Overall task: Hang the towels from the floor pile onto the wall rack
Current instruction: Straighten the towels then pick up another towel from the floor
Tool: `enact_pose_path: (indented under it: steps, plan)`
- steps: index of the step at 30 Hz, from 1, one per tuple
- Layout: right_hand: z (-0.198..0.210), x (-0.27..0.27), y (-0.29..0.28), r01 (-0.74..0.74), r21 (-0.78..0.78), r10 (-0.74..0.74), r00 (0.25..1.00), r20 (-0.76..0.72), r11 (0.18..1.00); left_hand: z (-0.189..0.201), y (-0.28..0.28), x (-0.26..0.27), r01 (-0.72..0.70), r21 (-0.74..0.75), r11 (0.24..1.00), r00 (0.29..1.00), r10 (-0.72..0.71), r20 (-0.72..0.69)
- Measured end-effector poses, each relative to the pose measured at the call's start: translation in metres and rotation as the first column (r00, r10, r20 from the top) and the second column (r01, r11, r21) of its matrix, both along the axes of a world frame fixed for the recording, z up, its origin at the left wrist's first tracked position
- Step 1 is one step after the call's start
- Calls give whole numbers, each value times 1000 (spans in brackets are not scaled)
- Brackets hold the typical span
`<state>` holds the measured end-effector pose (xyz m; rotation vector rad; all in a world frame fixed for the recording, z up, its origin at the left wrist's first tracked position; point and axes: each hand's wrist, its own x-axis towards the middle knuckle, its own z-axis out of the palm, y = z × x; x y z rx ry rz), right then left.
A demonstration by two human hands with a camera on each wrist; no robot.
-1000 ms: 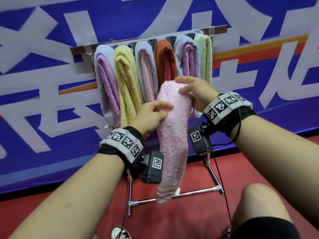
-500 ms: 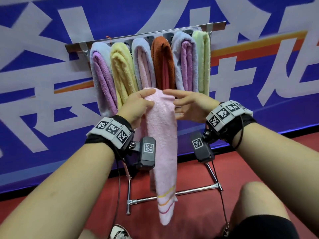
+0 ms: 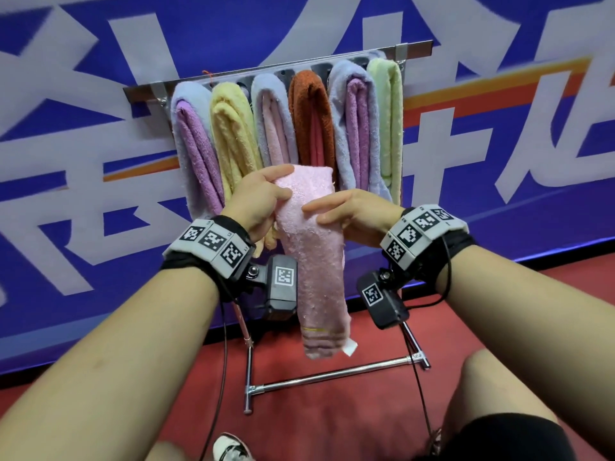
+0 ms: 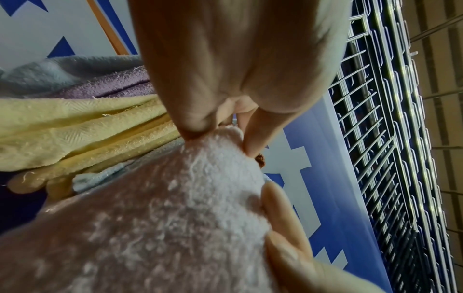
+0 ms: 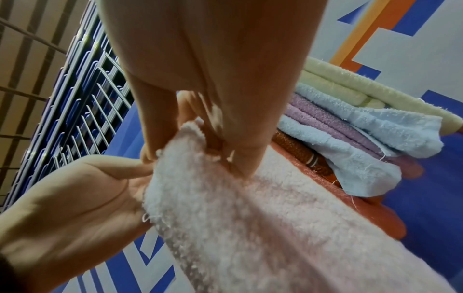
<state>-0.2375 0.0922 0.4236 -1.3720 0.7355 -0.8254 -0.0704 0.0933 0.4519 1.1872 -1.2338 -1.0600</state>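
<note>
Both grips — left hand [image 3: 258, 201], right hand [image 3: 357, 216] — on pink towel [image 3: 316, 261], fingertips hidden

Wall rack [image 3: 273, 68] — 6 folded towel bundles [image 3: 311, 118] hanging side-by-side.

Both forearms reach forward at the pink towel [image 3: 312, 247]. The left hand [image 3: 258, 201] pinches its upper left edge; the right hand [image 3: 352, 211] lies across its front, fingers [image 3: 319, 207] curled on it.
</note>
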Motion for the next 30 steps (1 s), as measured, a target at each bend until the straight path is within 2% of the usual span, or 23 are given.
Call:
enact_pose_path:
  steps: [4,8,12,16,20,24,30]
  plan:
    - [3,0,-5,104,-14,-103,993,49,994,-7,2,-5,4,-9,1000,999,-4,-34]
    - [9,-2,-12,156,-29,-152,982,110,987,-21,7,-7,86,42,995,995,-84,-49]
    - [14,-1,-12,204,-9,-200,965,172,979,-31,10,-10,122,11,992,992,-122,18]
    - [13,-2,-17,309,6,-307,942,133,951,-30,11,-12,138,-99,985,983,-124,139]
    - [14,-7,-14,241,51,-246,955,164,969,-23,10,-15,70,-161,985,978,-36,207]
    - [11,-13,-14,134,82,-145,979,144,988,-18,5,-15,6,-134,991,985,17,173]
    - [9,-8,-11,146,63,-152,983,106,987,-11,3,-15,-19,-104,994,992,32,126]
